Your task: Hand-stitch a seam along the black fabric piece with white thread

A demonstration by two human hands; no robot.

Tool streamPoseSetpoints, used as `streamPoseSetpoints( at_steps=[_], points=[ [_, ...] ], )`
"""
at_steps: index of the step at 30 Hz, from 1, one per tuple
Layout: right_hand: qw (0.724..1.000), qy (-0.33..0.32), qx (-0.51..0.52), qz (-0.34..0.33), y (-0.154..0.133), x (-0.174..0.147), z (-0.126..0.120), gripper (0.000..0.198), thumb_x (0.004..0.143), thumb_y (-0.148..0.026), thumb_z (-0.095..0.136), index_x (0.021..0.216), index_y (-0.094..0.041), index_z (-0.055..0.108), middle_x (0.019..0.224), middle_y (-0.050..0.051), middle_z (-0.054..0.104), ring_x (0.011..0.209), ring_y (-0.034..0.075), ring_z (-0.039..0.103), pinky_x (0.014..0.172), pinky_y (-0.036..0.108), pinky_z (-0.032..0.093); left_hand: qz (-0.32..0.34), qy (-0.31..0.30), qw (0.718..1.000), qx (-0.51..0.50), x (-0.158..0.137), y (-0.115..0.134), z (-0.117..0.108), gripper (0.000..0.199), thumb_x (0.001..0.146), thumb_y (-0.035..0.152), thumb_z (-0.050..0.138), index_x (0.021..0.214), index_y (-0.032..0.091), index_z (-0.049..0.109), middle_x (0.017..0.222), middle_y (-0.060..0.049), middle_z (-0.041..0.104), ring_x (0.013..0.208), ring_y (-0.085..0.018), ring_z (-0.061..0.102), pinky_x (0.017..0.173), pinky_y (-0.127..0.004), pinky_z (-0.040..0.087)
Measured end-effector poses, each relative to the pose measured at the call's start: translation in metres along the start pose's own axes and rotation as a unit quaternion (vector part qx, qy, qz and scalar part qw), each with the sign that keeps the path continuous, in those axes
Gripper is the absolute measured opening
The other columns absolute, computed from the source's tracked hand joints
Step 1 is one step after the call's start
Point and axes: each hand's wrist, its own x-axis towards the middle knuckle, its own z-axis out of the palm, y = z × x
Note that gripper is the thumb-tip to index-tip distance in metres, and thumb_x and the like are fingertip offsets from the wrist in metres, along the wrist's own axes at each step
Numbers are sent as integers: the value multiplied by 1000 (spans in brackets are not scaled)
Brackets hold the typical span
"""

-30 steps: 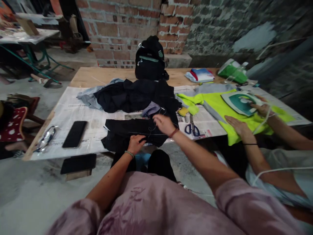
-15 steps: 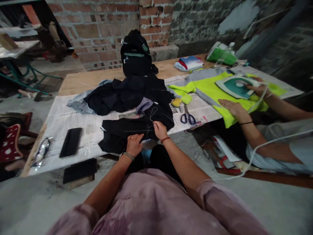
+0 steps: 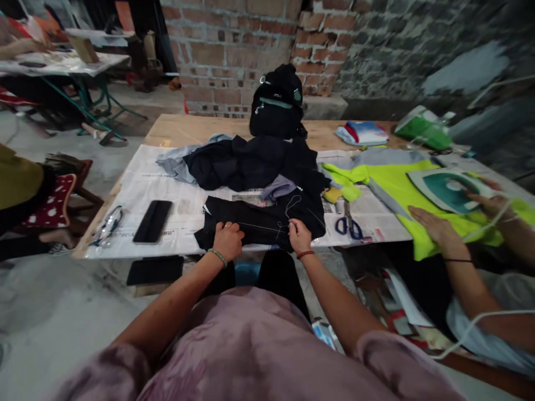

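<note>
A black garment [image 3: 259, 214] lies along the table's near edge, with loose white thread [image 3: 279, 225] across it. My left hand [image 3: 228, 240] is curled closed on the garment's near left part. Farther right, my right hand [image 3: 300, 236] pinches the garment's near edge close to the thread's loops; whether a needle is between its fingertips is too small to tell. Right of this hand lie scissors with dark blue handles [image 3: 350, 228] and a small yellow piece [image 3: 332, 194]. Behind the garment is a heap of dark clothing [image 3: 238, 161].
Newspaper [image 3: 137, 172] covers much of the table. A phone [image 3: 152, 221] and glasses [image 3: 107, 225] lie at left. A black backpack [image 3: 276, 106] stands behind. At right, a co-worker's hand [image 3: 434, 227] rests on a neon-yellow garment [image 3: 388, 181] beside an iron [image 3: 447, 189].
The view has turned left, so the table's things appear farther right. My left hand has moved left along the garment and curled up, leaving the hands wider apart. My right hand keeps its pinch.
</note>
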Motion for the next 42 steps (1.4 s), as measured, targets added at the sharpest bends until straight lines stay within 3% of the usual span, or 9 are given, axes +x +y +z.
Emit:
streamPoseSetpoints(
  at_steps=[6,11,17,25,27,31,35,39,42],
  points=[
    [1000,-6,11,12,2,0,0,27,81,-30,39,92,-16,59,85,7,63,77,16,58,70,29,46,94,103,985,-103,-8,-4,-9,19,73,12,45,74,21,62,98,-1,60,100,-18,48,99,-41,23],
    [999,-4,36,38,1,8,-4,27,80,-31,40,91,-16,59,80,6,63,72,16,58,67,28,46,140,45,980,-133,-4,-5,-6,26,77,10,38,88,18,60,88,-4,60,84,-13,54,80,-26,42],
    [996,-27,70,55,3,18,-12,24,79,-30,42,88,-18,60,72,3,63,57,13,56,61,26,46,53,-24,998,-13,0,-27,5,29,72,10,41,91,20,60,90,-6,58,83,-17,54,73,-28,43],
    [998,-11,56,21,-1,14,-13,24,80,-30,40,88,-18,60,82,5,63,77,16,58,68,28,46,-35,-61,997,32,-19,-43,-20,38,61,5,44,87,25,63,104,-4,57,92,-23,51,72,-36,36],
    [998,-13,52,19,-1,14,-13,24,80,-30,41,88,-18,60,82,5,63,77,16,58,69,28,46,-84,-23,996,11,-20,-47,-29,43,61,3,43,91,27,62,112,-3,54,95,-22,51,72,-35,36],
    [998,-14,54,23,0,12,-13,24,80,-30,41,89,-17,59,81,5,63,76,16,58,68,27,46,-149,151,977,-3,-16,-35,-42,42,67,6,43,103,22,57,116,-7,51,103,-24,48,80,-38,34],
    [998,-7,56,35,1,11,-12,24,80,-30,41,90,-17,59,80,5,63,74,15,58,69,27,46,-31,209,973,-94,-6,5,-31,26,77,16,46,100,21,57,108,-5,57,101,-18,49,86,-34,32],
    [998,-12,52,46,1,11,-11,25,80,-31,41,90,-17,59,80,5,63,74,16,59,68,28,46,79,133,981,-120,7,42,-7,18,78,29,51,93,22,59,104,-4,60,95,-19,50,83,-36,31],
    [997,-13,48,51,1,11,-11,26,80,-32,41,91,-18,59,79,5,63,74,16,58,67,29,47,96,89,986,-104,16,53,9,17,76,33,54,87,22,60,106,-4,59,94,-21,49,80,-39,30]
  ],
)
